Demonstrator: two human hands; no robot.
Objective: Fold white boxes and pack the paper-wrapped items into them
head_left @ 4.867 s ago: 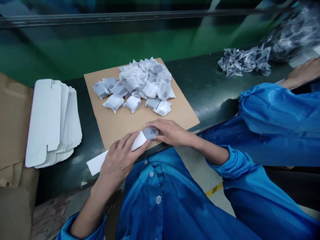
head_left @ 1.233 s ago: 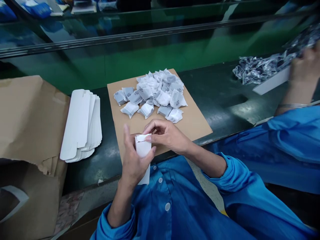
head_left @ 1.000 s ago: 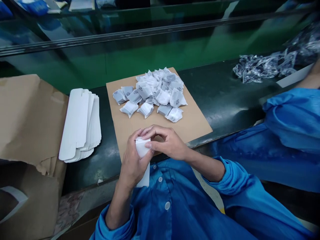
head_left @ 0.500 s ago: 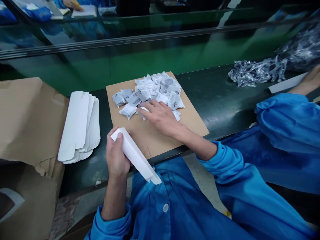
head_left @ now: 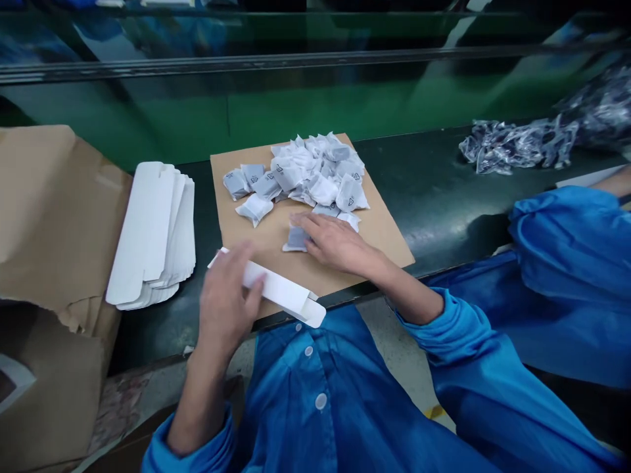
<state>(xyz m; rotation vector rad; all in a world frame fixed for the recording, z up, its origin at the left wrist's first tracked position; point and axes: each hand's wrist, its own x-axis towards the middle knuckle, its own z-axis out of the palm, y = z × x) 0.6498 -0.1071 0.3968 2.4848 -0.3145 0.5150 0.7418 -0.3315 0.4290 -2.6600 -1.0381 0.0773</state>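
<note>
Dark-green surface (head_left: 434,217), cardboard sheet (head_left: 266,244) upon it. Left hand (head_left: 224,295): clamped around one open-ended white carton (head_left: 279,288), across the sheet's near-left corner. Right hand (head_left: 335,243): touching one pouch (head_left: 294,239), newly drawn nearward off the pile (head_left: 315,164), thus singled out; grip unclear.

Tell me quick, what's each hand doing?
Left hand: holding the white box.
Right hand: touching a small packet; can't tell whether it's gripped.
</note>
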